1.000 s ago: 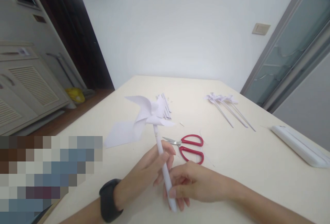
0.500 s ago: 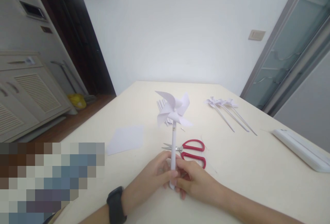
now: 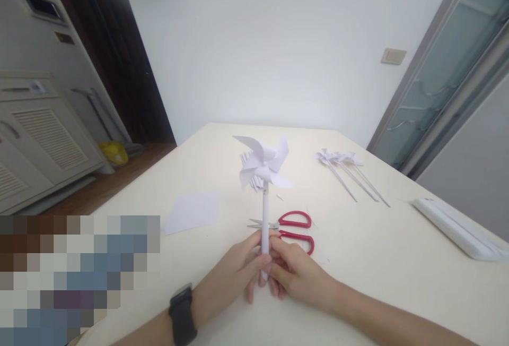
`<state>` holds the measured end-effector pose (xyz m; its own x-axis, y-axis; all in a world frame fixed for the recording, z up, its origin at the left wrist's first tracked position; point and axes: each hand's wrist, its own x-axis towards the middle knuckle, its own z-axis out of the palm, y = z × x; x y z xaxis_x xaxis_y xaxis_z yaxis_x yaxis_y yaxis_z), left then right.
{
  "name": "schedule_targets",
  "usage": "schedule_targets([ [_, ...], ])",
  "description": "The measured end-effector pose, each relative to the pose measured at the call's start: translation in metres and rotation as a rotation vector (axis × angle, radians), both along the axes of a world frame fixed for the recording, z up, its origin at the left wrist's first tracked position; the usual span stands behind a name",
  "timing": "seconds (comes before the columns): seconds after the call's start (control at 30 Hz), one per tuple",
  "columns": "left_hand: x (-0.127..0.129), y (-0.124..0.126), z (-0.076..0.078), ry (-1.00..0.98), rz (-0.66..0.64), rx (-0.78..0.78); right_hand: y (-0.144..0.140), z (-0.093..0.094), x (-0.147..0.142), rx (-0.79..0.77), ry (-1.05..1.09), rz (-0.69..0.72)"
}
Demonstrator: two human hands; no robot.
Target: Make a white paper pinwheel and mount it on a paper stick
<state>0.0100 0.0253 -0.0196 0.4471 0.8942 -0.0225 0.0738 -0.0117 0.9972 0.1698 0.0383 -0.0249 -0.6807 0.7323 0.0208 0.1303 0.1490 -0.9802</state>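
Note:
A white paper pinwheel (image 3: 265, 168) stands upright on its rolled paper stick, held over the near part of the table. My left hand (image 3: 242, 266) is closed on the lower stick, thumb across its front. From the other side my right hand (image 3: 296, 269) grips the same stick low down, its fingers partly hidden behind it. Just beyond my hands lie red-handled scissors (image 3: 294, 224), their blades passing behind the stick. Several rolled paper sticks (image 3: 256, 182) lie behind the pinwheel, partly covered by its blades.
On the pale table (image 3: 191, 171), a white paper sheet (image 3: 193, 210) lies to the left. Three more paper pinwheels (image 3: 338, 158) rest at the back right. A long white case-like object (image 3: 457, 229) is near the right edge. Small paper scraps and threads lie around the scissors.
The pinwheel and both hands have shifted slightly up and left in the picture, along with a small shift of the whole view. Both hands keep hold of the stick.

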Motion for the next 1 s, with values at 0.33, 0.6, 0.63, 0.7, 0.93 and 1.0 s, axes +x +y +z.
schedule_targets([
  [0.33, 0.001, 0.000, -0.003, -0.048, -0.034, 0.016, 0.004, 0.000, 0.002, 0.019, 0.040, 0.002],
  [0.6, -0.001, 0.004, -0.010, -0.020, -0.032, 0.072, 0.013, 0.002, 0.008, -0.030, 0.011, 0.106],
  [0.63, -0.001, 0.004, -0.011, -0.019, -0.031, 0.067, 0.013, 0.002, 0.008, -0.029, 0.008, 0.107],
  [0.7, -0.002, 0.005, -0.013, -0.018, -0.027, 0.055, 0.014, 0.002, 0.008, -0.029, -0.001, 0.107],
  [0.93, -0.001, 0.002, -0.005, -0.010, -0.026, 0.059, 0.012, 0.006, 0.008, -0.027, -0.033, 0.095],
  [1.0, -0.001, -0.001, -0.002, 0.020, 0.006, 0.089, 0.012, 0.010, 0.010, -0.014, -0.046, 0.063],
])
